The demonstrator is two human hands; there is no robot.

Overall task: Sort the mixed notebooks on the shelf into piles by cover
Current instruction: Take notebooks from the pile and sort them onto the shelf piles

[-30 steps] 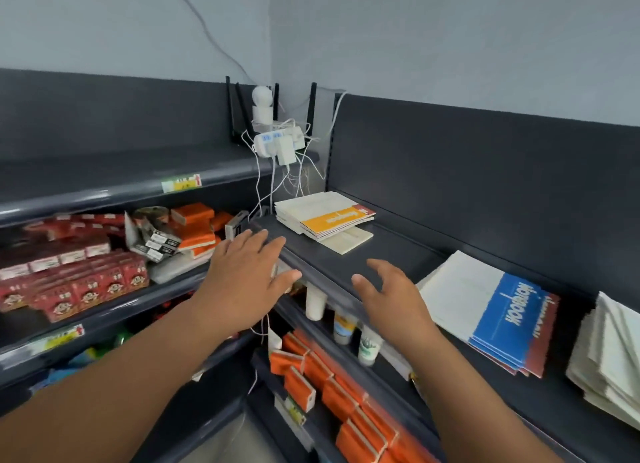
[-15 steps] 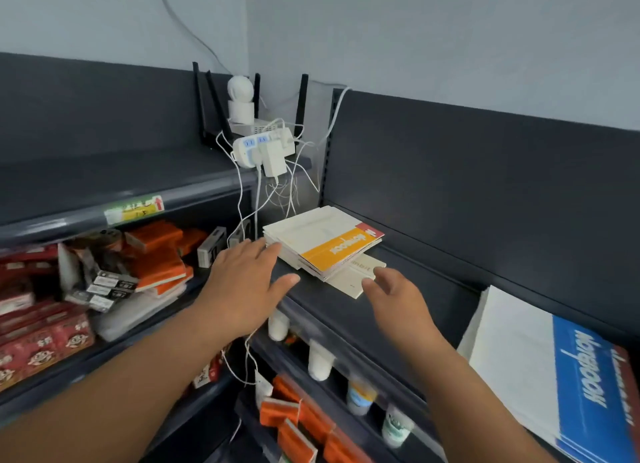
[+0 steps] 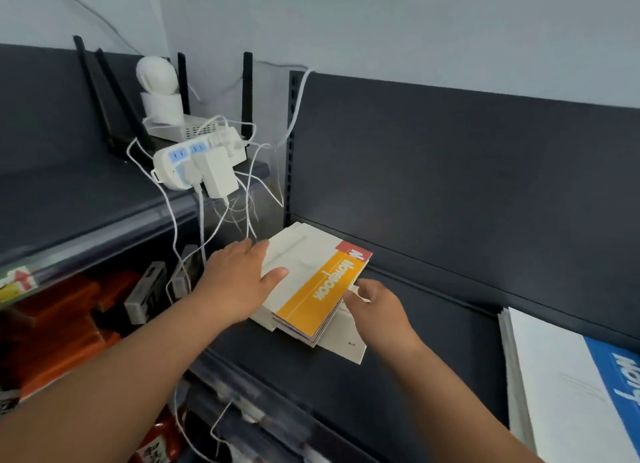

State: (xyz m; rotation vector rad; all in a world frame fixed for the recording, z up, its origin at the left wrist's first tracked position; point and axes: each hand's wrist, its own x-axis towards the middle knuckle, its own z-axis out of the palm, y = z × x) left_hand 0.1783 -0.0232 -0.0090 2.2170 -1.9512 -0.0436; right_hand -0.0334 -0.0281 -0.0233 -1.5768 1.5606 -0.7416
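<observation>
White power strip (image 3: 194, 166), tangled cables (image 3: 242, 203)

Dark shelving (image 3: 398, 369) against pale grey wall (image 3: 381, 26)

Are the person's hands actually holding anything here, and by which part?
Nothing is lifted yet. The left hand lies flat on the notebook pile; the right hand touches its right edge. No closed grip shows.
</observation>
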